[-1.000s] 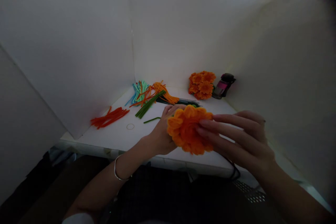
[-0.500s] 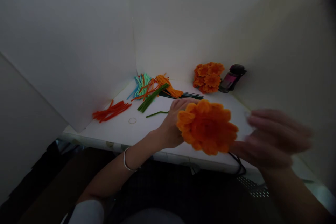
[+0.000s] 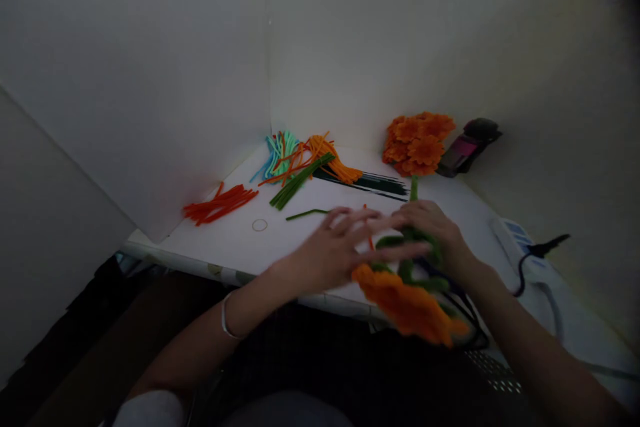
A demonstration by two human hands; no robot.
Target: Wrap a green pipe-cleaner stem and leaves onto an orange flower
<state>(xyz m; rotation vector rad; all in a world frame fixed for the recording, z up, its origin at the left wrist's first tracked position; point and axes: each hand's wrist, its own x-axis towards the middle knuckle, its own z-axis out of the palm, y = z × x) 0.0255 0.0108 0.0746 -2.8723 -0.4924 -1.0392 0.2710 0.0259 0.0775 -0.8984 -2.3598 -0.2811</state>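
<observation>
One orange flower [image 3: 407, 310] is hanging head down in the lower right of the frame, its green stem [image 3: 414, 188] pointing up. The right hand [image 3: 443, 233], right of centre, is clenching that stem, most of its fingers being hidden. The left hand [image 3: 333, 257], near the centre, is spreading its fingers across the green leaves and gripping nothing visible; blur is hiding whether the fingertips are touching. One bracelet [image 3: 227, 317] is circling the left wrist.

Four bundles of fuzzy sticks are lying left of and around the centre: one red-orange [image 3: 220, 205], one turquoise [image 3: 283, 153], one orange [image 3: 336, 160] and one green [image 3: 301, 181]; the strands are overlapping too much for counting. One bunch of thin dark rods [image 3: 380, 184] is running out from beneath the orange bundle. One bent green stick [image 3: 306, 214] is ending beside the left hand, and one thin ring [image 3: 259, 225] is lying left of it.

In the upper right, one cluster of orange blooms [image 3: 420, 145] is crowding together, its number unclear, and one dark bottle [image 3: 464, 149] is leaning beside it. One power strip [image 3: 520, 247] is lying farther right, partly hidden by the right forearm.
</observation>
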